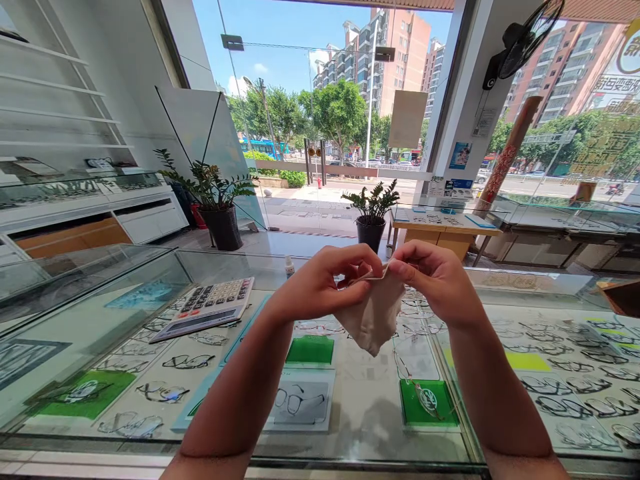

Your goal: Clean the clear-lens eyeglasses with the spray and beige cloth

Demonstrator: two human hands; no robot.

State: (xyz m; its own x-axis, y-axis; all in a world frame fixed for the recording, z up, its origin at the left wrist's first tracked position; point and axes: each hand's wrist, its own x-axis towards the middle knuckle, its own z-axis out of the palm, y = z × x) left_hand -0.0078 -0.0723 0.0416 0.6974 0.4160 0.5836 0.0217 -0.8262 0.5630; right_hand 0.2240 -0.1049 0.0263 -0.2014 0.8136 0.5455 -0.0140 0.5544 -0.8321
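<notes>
A beige cloth [373, 320] hangs in folds between my two hands, above the glass counter. My left hand [345, 273] is closed on its upper left part, thumb below and fingers curled over. At the upper right corner, my right hand [425, 270] pinches the fabric between thumb and fingertips. Whether the folds cover anything is hidden from view. Just behind my left hand stands a small white bottle [289, 267]. A large calculator [207, 307] lies on the glass to the left.
Beneath the glass counter top [360, 427] lie rows of eyeglasses [187, 361] and green cards [310, 351]. Potted plants [371, 227] stand on the floor beyond, before a glass door. A wooden table [440, 227] is at the back right, and a wall fan [525, 40] hangs above.
</notes>
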